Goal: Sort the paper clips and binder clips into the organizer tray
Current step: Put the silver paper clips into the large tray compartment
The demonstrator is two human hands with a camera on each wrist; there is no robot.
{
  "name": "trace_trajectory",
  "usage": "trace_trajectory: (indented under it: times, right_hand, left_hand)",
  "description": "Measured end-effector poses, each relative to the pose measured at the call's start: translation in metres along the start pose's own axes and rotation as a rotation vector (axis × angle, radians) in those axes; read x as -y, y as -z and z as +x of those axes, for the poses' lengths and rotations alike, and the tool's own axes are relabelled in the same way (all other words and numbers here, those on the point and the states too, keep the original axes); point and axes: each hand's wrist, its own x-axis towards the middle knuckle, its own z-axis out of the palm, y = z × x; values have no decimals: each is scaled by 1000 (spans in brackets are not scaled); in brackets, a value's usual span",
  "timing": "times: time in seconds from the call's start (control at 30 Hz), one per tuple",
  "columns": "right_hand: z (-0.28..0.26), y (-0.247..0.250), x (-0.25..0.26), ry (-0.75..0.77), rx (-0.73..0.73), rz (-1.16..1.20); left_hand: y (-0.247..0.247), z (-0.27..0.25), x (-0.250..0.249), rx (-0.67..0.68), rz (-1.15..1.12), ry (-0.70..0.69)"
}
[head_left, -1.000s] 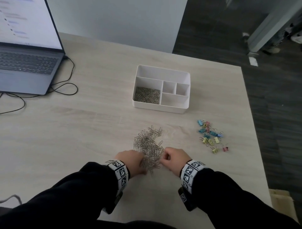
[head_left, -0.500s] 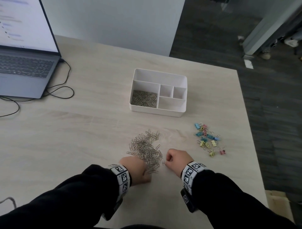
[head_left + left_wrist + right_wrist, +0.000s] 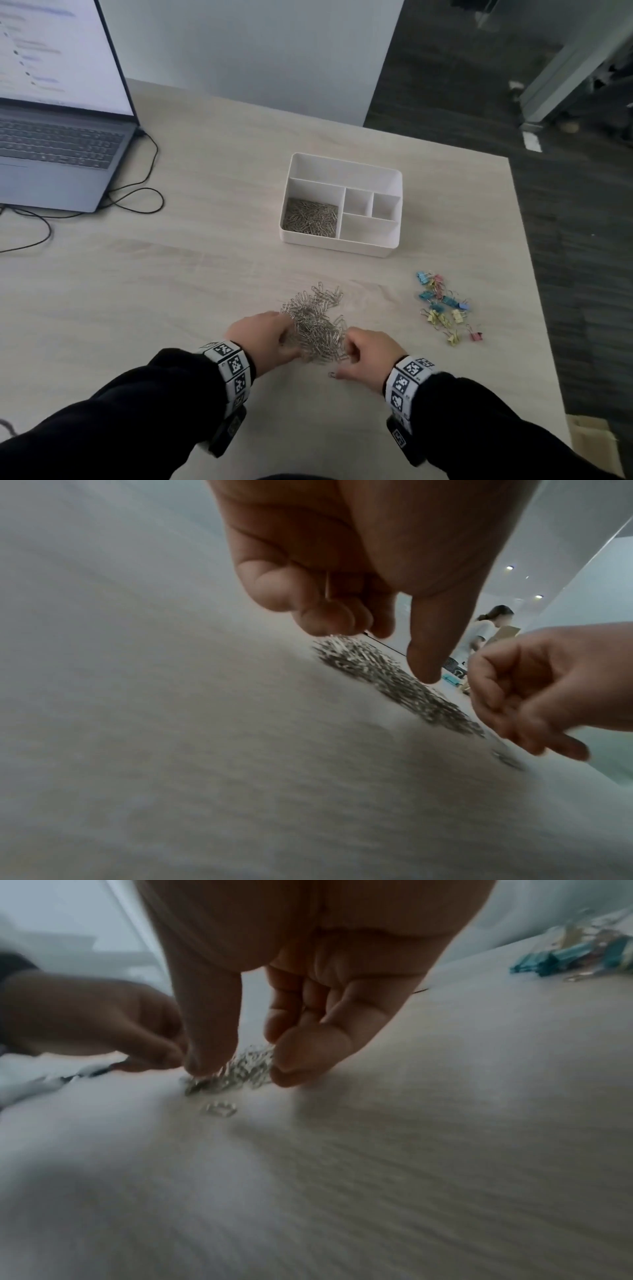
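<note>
Two hands at a heap of silver wire paper clips point(image 3: 317, 322) on the pale wooden tabletop point(image 3: 171, 291).
Left hand point(image 3: 265, 337) and right hand point(image 3: 371, 351) curl their fingers into the heap's sides; pastel binder clips point(image 3: 443, 310) lie right, the white organizer tray point(image 3: 342, 245) above.

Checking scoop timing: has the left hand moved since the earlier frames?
Yes. The left hand moved forward, toward the white plastic organizer tray, beside the silver paper clip pile.

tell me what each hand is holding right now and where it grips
Both hands close on the near end of the paper clip pile: the left hand cups its left side, the right hand its right. Whether any clips are actually pinched cannot be told.
</note>
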Motion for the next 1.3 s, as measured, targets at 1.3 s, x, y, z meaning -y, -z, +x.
trace_trajectory:
  times: [1.3]
  right_hand:
    - [66,18,36,61,-74,63]
  left_hand:
    - [32,58,-2,154,-73,-115]
